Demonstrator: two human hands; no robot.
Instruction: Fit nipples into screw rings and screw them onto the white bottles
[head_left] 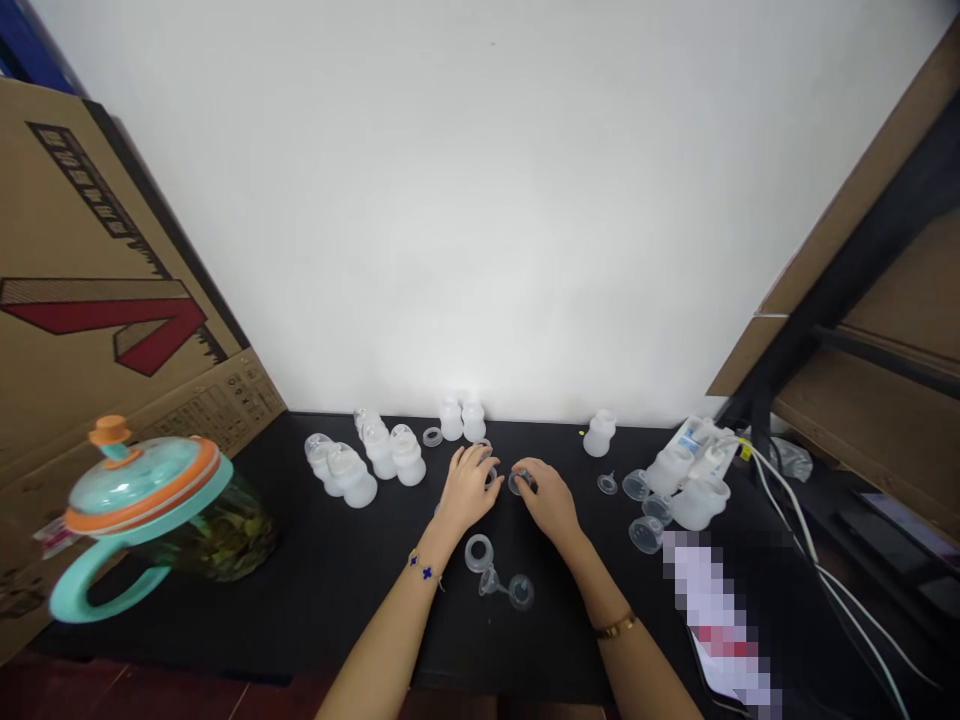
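My left hand (469,487) is curled over a translucent screw ring, partly hidden under its fingers. Close beside it, my right hand (547,497) has its thumb and fingers around a small clear round piece (517,481), whose exact kind is hidden. Nearer me on the black table lie a translucent collar ring (469,552) and two clear silicone teats (521,592), touching or nearly so. Another ring (433,437) lies beyond my left hand. Two small white bottles (473,420) without caps stand upright near the wall.
Several white bottles with clear caps (352,480) stand at left. A teal-lidded pitcher (202,520) is near the left edge. At right are a lone bottle (599,435), a teat (607,484), clear dome caps (645,535), more bottles (699,503), a phone and white cables (791,490).
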